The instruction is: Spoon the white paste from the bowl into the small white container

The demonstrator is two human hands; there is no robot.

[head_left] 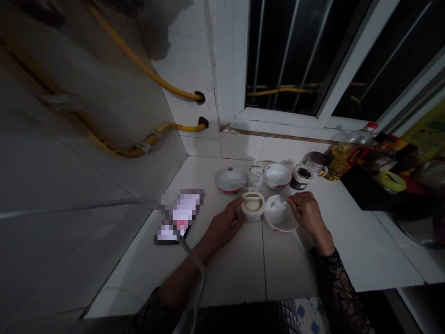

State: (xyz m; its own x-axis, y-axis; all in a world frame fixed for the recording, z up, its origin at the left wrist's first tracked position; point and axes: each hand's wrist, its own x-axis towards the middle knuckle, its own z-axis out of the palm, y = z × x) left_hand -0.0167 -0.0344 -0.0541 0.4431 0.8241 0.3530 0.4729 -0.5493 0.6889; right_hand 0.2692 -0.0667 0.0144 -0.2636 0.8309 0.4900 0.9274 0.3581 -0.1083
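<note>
My left hand (229, 220) grips the left side of a small round container (253, 213), which stands upright on the counter with its lid raised at the back and pale contents inside. To the right of it is a white bowl (283, 226). My right hand (308, 211) is closed in a pinch on the handle of a small white spoon (279, 202), whose head is over the inside of that bowl. What lies in the bowl is too dim to make out.
Behind stand two more bowls (229, 181) (278, 177), another lidded container (255, 176) and a dark-labelled jar (301, 178). An oil bottle (342, 157) and a black box (361, 185) are at right. A phone (181, 215) and a cable (200, 283) lie left.
</note>
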